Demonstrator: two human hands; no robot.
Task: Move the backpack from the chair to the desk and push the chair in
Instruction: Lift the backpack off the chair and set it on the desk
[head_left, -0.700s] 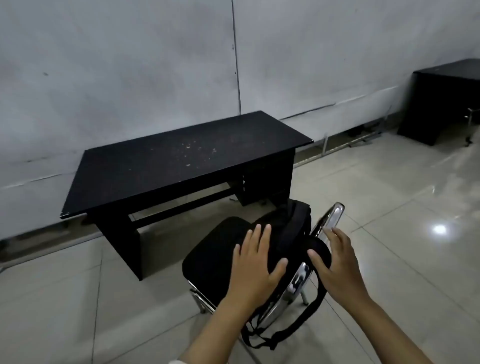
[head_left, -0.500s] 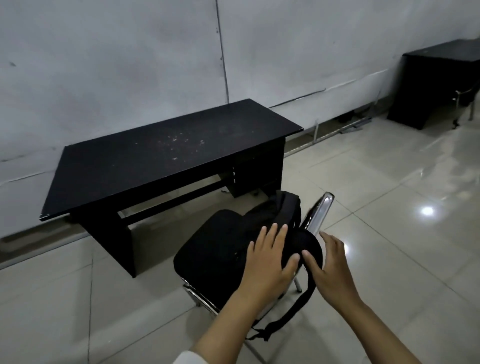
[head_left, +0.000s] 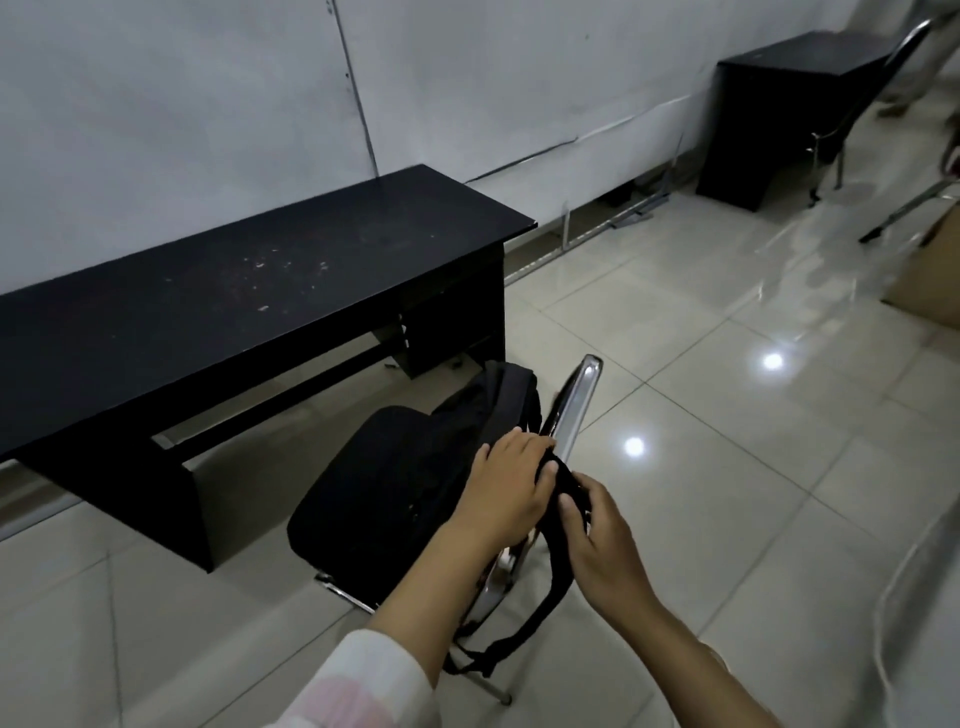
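Note:
A black backpack (head_left: 493, 400) leans on the chair (head_left: 363, 499), against its chrome backrest (head_left: 576, 400). One strap (head_left: 540, 608) hangs down behind the backrest. My left hand (head_left: 506, 491) lies curled over the top of the backpack. My right hand (head_left: 597, 540) pinches the strap next to it, thumb on the fabric. The black desk (head_left: 234, 301) stands against the wall beyond the chair, its top bare and dusty. The chair stands out from the desk, turned sideways.
A second black desk (head_left: 779, 104) with a metal chair (head_left: 852, 119) stands at the far right by the wall. A cardboard box (head_left: 930, 280) lies on the glossy tiled floor at right. A cable (head_left: 904, 597) curves across the tiles at the lower right.
Both hands have closed from flat and spread onto the top of the backpack and its strap. My view has swung left and nearer, so the desk sits further left.

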